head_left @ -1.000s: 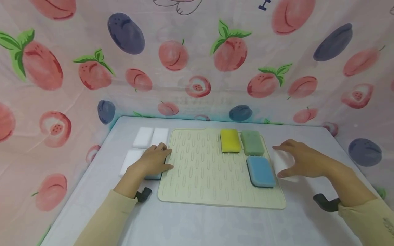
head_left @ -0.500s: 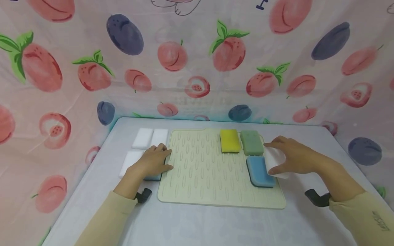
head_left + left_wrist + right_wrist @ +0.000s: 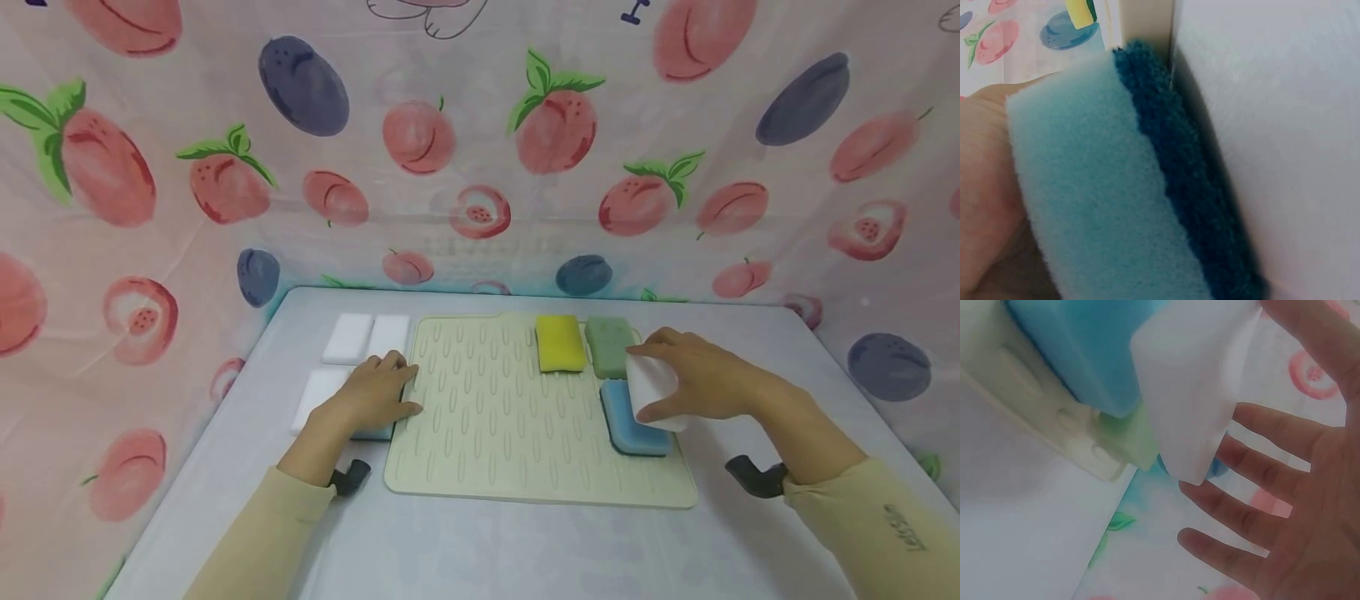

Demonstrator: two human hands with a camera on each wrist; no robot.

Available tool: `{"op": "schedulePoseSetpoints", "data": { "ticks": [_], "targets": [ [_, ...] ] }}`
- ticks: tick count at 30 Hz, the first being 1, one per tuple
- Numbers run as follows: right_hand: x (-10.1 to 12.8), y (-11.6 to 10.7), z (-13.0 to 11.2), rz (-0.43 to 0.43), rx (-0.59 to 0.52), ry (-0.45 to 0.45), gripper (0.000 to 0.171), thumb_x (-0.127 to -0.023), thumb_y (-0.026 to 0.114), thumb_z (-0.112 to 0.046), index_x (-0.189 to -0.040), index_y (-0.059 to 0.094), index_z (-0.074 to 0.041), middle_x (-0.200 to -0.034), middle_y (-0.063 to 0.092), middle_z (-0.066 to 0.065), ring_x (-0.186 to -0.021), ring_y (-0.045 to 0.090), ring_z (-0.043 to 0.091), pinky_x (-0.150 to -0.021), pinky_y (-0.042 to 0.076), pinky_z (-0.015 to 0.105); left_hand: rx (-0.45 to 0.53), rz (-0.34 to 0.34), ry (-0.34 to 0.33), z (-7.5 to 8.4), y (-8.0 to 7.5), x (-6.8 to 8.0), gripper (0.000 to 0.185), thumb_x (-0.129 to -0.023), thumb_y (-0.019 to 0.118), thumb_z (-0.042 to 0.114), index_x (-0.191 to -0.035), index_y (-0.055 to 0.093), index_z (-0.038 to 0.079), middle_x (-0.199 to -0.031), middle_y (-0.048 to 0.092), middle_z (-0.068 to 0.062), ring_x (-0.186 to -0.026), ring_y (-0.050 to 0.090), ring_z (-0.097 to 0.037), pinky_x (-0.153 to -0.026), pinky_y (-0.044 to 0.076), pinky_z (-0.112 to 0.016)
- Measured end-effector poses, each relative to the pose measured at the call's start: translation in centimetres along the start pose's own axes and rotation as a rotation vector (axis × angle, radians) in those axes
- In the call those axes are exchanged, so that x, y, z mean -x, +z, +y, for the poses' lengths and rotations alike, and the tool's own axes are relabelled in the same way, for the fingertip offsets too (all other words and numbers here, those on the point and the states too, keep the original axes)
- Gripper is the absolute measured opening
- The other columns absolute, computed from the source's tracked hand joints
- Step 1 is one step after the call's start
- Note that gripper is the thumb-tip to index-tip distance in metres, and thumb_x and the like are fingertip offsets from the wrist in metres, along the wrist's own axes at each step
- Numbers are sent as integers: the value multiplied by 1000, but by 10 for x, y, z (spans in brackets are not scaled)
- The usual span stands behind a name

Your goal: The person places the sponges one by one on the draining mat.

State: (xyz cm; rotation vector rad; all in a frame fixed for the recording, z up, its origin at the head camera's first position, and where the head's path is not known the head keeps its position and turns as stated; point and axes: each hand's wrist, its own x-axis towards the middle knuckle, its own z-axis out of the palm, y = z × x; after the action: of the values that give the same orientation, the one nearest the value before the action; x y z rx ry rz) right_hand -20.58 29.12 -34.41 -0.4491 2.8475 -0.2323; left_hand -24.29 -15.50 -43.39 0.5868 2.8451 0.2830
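My right hand (image 3: 701, 375) pinches a white sponge block (image 3: 649, 385) between thumb and fingertips, tilted over a blue sponge (image 3: 628, 429) on the right of the cream ridged mat (image 3: 487, 450). In the right wrist view the white sponge (image 3: 1191, 381) overlaps the blue one. My left hand (image 3: 371, 392) lies at the mat's left edge with its fingertips right at the rim. Below it lies another blue sponge (image 3: 373, 432), mostly hidden in the head view. Close up in the left wrist view, this blue sponge (image 3: 1097, 169) has a dark scouring layer against the white surface.
A yellow sponge (image 3: 560, 343) and a green sponge (image 3: 611, 346) lie side by side at the mat's back right. White sponge blocks (image 3: 348, 337) lie left of the mat on the white table (image 3: 480, 546). A fruit-print cloth (image 3: 480, 150) hangs behind.
My right hand has moved left with the white sponge, from beside the mat's right edge to over the blue sponge. My left hand has stayed in place.
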Motion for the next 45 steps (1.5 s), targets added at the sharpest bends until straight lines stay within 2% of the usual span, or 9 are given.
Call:
{"op": "schedulePoseSetpoints", "data": {
  "ticks": [28,37,45],
  "targets": [
    [-24,-1,-26,-25,20,-46,101,-69,89,-64,-152,55,-16,-143,55,14,-127,53,36,-101,51,63,-6,2,0,2,-3,-3,71,-95,74,41,-152,51,3,-140,53,-15,-114,50,-32,-105,44,-50],
    [-33,3,-31,-31,4,-80,100,-70,89,-62,-152,54,-16,-143,55,13,-127,53,34,-104,49,62,-1,3,-10,3,-3,-5,71,-95,75,41,-152,52,4,-140,53,-14,-113,50,-31,-104,44,-49],
    [-38,3,-36,-46,0,-76,100,-71,90,-58,-154,52,-18,-147,52,13,-129,51,35,-106,48,62,-2,-4,-11,6,-7,-5,71,-95,74,41,-152,51,3,-140,53,-15,-113,50,-32,-104,44,-49]
  ]
}}
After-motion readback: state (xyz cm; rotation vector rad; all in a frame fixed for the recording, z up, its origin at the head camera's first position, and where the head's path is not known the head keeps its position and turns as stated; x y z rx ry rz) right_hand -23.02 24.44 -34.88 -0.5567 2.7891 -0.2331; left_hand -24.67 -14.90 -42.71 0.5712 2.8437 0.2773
